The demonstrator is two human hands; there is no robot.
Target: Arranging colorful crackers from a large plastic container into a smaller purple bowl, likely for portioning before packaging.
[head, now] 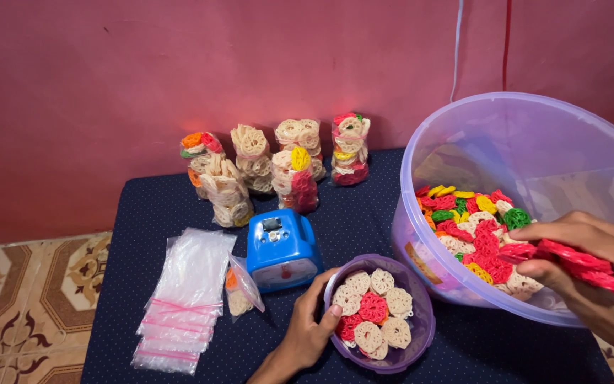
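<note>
Purple plastic marks both containers in use. Landmark for this report: the blue scale at the middle of the dark cloth-covered table.

Right of the scale, just beside it, sits a small purple bowl holding a single layer of cream and red lattice crackers. The left hand rests against the bowl's near rim, its grip curled on the edge, thumb over the lip.

Further right of the scale stands a large translucent purple tub, tilted toward the person, with mixed crackers covering only its lower part. The right hand reaches into it, grip pinching a short stack of red crackers.

Behind the scale, against the red wall, stand several filled packs, sealed as far as can be told.

Left of the scale lies a stack of unused clear bags; one bag, touching the scale's left side, appears partly filled.

Judgement: packing is under way, with much stock and many bags remaining.
</note>
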